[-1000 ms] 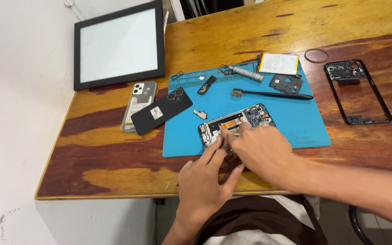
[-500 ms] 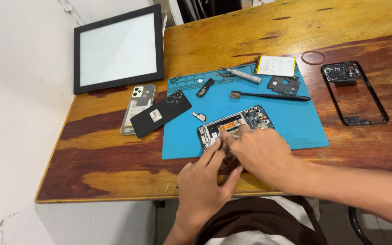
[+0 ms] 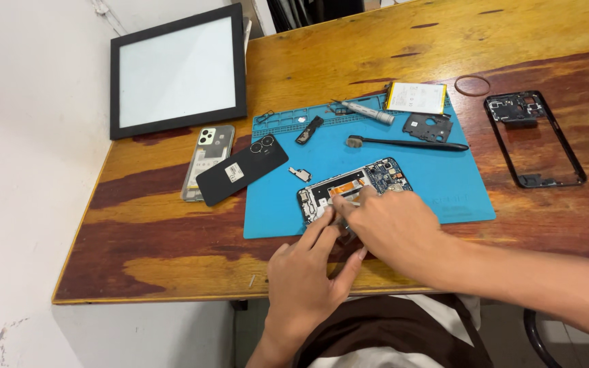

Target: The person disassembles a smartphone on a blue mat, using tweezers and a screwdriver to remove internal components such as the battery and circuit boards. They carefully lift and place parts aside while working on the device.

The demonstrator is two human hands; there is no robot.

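An opened phone point(image 3: 363, 182) with bare circuit boards lies on the blue work mat point(image 3: 444, 177), near its front edge. My left hand point(image 3: 305, 276) reaches up from below and its fingertips rest on the phone's near left corner. My right hand point(image 3: 393, 228) comes in from the right and covers the phone's near half, with the index finger pressed on the inside. Whether that hand pinches a small part or tool is hidden by the fingers.
On the mat lie a black brush point(image 3: 403, 143), a grey screwdriver point(image 3: 366, 112), a battery point(image 3: 416, 97) and small black covers. Two phone backs point(image 3: 230, 167) rest to the left, a framed panel point(image 3: 177, 71) behind them. A black phone frame point(image 3: 533, 140) and a rubber ring point(image 3: 472, 85) lie at the right.
Both hands stay on the opened phone with only slight finger shifts. The view has drifted a little; nothing on the table has moved.
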